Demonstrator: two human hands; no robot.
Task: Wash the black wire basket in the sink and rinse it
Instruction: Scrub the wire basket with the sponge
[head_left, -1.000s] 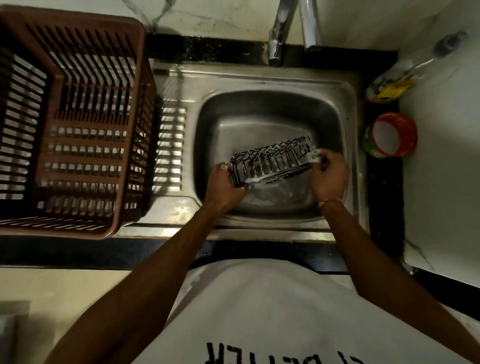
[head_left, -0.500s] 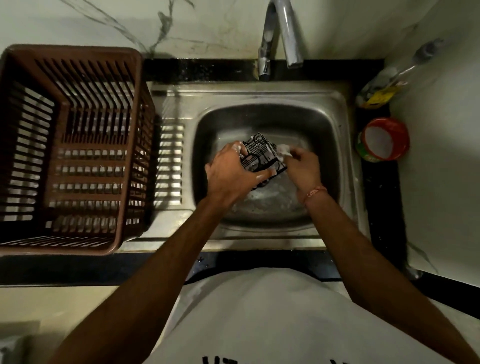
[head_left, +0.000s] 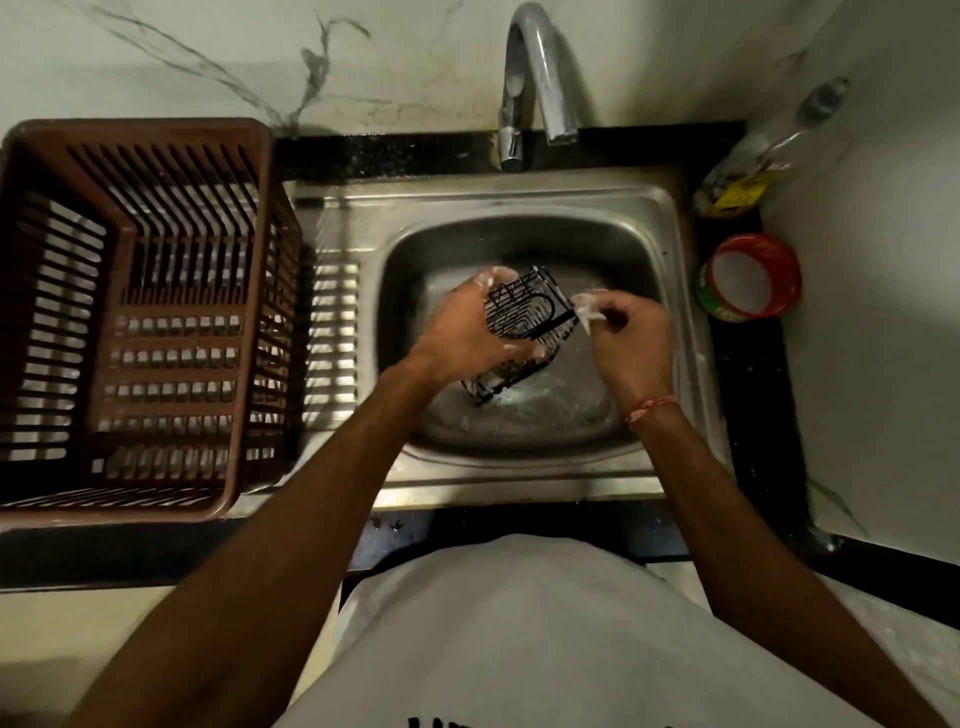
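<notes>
Black wire basket (head_left: 524, 317): thin black metal rods in a grid, box-shaped, with one looped wire across the face turned to the camera. Held on end over the bowl of the sink (head_left: 670, 218), tilted, its lower corner close to the wet sink floor; whether it touches cannot be told. White suds cling to the lower wires.

Left hand (head_left: 467, 332): curled round the basket's left side, fingers wrapped over the wires, foam on the knuckles and fingertips.

Right hand (head_left: 631, 338): fingers pinched on a small pale soapy scrubber (head_left: 587, 306), pressed to the basket's upper right edge. A red thread bracelet (head_left: 652, 408) circles the wrist.

Sink: stainless steel, rounded square bowl, ribbed draining board on its left, foam on the floor.

Faucet (head_left: 540, 78): chrome, curved spout, above the bowl's far edge.

Dish crate (head_left: 140, 322): brown slatted plastic, rectangular, standing on the draining board to the left.

Round red-rimmed tub (head_left: 748, 283): white contents, on the dark counter to the right of the sink. Behind it, a clear plastic bottle (head_left: 753, 166) with a yellow label, leaning.

Change: a second ago the basket lay lengthwise between the hands; it now stands end-on, with the hands closer together.
</notes>
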